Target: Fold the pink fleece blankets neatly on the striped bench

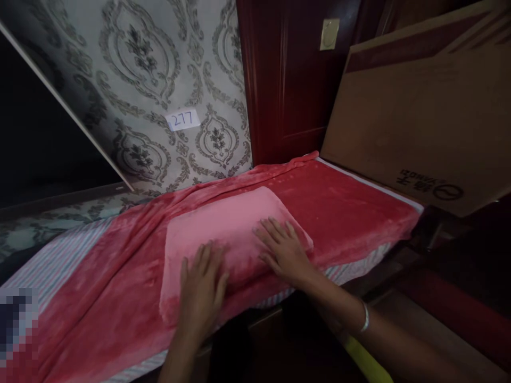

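Observation:
A fluffy pink pillow [223, 221] lies flat on a red plush blanket [339, 207]. My left hand [203, 284] rests on the pillow's near left part, palm down, with the fingers stretched out. On its right part lies my right hand [284, 250], its fingers spread and pointing up and left. Neither hand grips anything. A bracelet [364, 316] circles my right wrist. The blanket is creased along its far left side.
Striped cloth [64, 255] shows under the blanket. Behind stands a patterned wall [143, 58] with a paper label [182, 119] reading 277, beside a dark red door [295, 80]. A large cardboard box [423, 117] leans at the right. A dark panel [48, 122] is at the left.

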`<state>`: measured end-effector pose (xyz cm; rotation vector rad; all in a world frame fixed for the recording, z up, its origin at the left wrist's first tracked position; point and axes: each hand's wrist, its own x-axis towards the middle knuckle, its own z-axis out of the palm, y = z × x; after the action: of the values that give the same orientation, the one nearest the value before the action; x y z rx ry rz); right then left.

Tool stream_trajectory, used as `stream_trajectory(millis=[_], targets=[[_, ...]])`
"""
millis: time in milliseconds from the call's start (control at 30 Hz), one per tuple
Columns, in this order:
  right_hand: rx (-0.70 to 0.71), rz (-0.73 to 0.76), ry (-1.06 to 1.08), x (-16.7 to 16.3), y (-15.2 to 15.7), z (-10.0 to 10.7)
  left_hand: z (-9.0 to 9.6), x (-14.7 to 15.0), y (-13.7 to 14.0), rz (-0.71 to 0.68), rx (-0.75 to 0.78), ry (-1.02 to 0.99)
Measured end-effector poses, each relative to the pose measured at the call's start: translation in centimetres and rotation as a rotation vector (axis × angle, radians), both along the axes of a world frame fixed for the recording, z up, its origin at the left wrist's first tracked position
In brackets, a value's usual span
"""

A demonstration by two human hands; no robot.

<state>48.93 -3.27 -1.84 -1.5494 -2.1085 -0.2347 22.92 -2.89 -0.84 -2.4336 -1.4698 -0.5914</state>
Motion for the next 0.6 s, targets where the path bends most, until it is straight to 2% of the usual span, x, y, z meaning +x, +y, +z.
stream_trajectory(millis=[100,167,300,400,600], targets=[[-0.047,-0.052,-0.041,0.8,2.7,2.2,1.6,-2.0,2.1,0.149,0.003,-0.01],[-0.093,-0.081,-0.064,1.5,4.2,2.4,1.6,-2.8,3.1,0.223,-0.03,0.011],[-0.214,-0.128,-0.054,3.0,5.4,0.4,-0.2,-3.2,3.9,0.28,-0.186,0.042],[-0.233,-0.132,-0.024,3.6,5.4,-1.1,-1.3,-3.3,4.0,0.274,-0.257,0.018],[-0.184,-0.115,-0.011,3.6,5.5,-1.8,-1.2,-3.4,4.0,0.269,-0.278,-0.029]])
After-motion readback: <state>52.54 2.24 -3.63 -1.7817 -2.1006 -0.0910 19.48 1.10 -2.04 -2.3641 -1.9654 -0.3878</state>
